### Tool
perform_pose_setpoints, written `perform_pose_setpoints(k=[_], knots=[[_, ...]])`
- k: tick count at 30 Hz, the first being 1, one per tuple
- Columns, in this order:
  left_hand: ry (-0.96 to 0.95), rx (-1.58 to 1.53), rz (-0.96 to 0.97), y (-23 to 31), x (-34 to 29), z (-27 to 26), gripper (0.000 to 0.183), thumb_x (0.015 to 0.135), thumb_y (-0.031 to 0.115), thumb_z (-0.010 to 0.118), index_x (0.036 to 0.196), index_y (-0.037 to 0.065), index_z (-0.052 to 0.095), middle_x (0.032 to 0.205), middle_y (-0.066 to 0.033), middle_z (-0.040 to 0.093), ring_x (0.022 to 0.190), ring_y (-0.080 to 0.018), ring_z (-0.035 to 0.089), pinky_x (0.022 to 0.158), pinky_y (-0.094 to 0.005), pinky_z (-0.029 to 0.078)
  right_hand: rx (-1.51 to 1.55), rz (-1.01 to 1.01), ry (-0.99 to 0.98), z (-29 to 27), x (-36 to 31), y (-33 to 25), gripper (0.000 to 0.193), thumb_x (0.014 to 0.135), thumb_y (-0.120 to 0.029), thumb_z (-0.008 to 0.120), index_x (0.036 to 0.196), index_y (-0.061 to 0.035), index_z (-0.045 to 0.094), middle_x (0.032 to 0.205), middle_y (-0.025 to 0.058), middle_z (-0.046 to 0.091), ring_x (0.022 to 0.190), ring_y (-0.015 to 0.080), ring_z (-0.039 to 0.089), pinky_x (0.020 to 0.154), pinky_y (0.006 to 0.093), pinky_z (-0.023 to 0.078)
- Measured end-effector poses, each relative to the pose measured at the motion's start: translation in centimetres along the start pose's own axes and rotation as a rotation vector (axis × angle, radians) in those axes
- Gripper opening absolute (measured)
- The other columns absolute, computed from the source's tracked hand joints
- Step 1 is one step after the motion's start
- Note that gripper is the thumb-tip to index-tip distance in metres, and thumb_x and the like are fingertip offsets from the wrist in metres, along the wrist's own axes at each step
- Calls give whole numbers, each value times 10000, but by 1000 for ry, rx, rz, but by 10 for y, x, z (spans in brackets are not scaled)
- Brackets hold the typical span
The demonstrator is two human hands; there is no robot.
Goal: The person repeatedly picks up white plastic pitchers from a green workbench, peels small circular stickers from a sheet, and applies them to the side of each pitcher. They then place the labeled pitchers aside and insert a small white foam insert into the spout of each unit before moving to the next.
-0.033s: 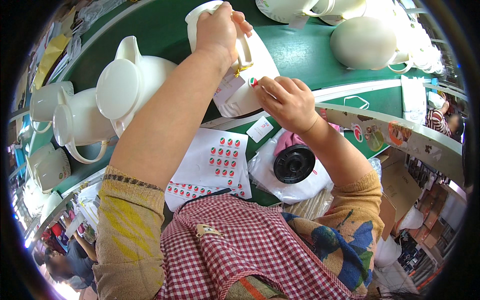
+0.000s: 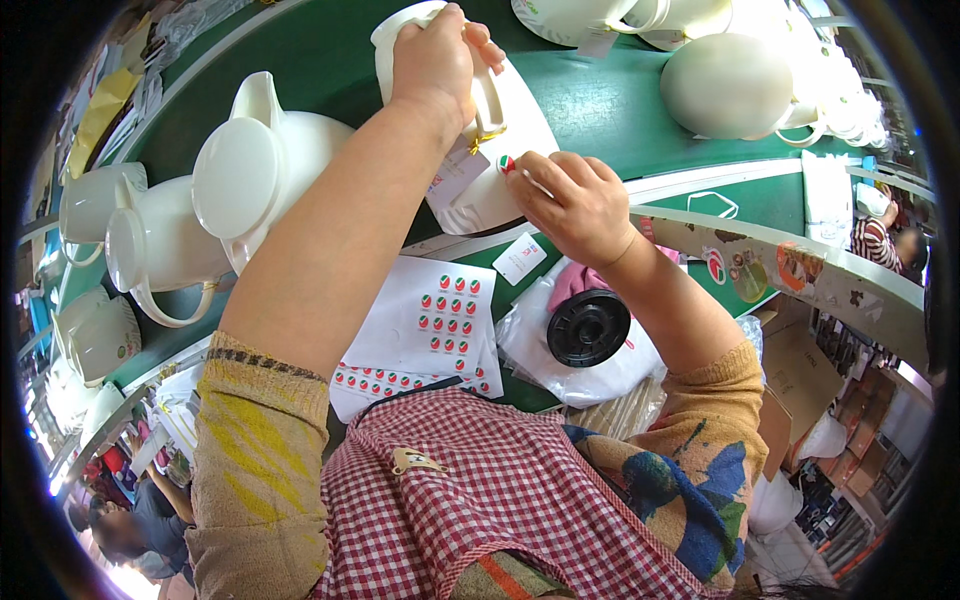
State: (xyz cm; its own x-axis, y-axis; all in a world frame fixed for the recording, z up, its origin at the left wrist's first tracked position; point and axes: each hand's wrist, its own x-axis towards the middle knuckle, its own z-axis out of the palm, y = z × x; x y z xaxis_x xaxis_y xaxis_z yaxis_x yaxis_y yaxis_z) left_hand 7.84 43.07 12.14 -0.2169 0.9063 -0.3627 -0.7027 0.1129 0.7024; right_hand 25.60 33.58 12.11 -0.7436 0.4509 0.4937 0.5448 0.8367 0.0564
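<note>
A cream-white, glossy pitcher (image 2: 528, 115) lies tilted over a dark green tabletop (image 2: 600, 105). The person's left hand (image 2: 437, 62) is clenched around the pitcher's looped cream handle (image 2: 489, 108), thumb side up. Low on the pitcher's wall sits a small round red-and-green sticker (image 2: 506, 164); the bent fingertips of the right hand (image 2: 578, 208) touch its edge, though whether they pinch it or only press cannot be told. Beside the sticker, a pale paper tag (image 2: 458, 178) hangs from the handle by a gold twist tie (image 2: 489, 137). Just below the pitcher is a loose white card (image 2: 519, 258); farther below are white sheets of matching stickers (image 2: 395, 320) and a ridged black plastic disc (image 2: 588, 328). Left of the pitcher stand more lidded cream-white pitchers (image 2: 237, 178); to its right, a smooth rounded cream-white vessel (image 2: 726, 85).
</note>
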Motion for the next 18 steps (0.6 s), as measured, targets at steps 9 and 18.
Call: perform_pose_setpoints(k=[9,18], knots=[[-42,26,27,-1,3,-9,153,963,170,504,854,64,512,660,-67,542,556,-214,555,520,-355,470,37,251,-95,-1,-5,-16,548,802,-504,622,1273,-226,591,1125,71,531,928,233,524,752,400,391],[-487,307,-275,31,-51,24,241,905,30,544,1143,32,504,1131,-171,647,976,-259,659,844,-385,529,663,728,196,-3,-79,-31,314,849,-122,628,1136,6,626,1077,207,644,980,339,629,849,392,490]])
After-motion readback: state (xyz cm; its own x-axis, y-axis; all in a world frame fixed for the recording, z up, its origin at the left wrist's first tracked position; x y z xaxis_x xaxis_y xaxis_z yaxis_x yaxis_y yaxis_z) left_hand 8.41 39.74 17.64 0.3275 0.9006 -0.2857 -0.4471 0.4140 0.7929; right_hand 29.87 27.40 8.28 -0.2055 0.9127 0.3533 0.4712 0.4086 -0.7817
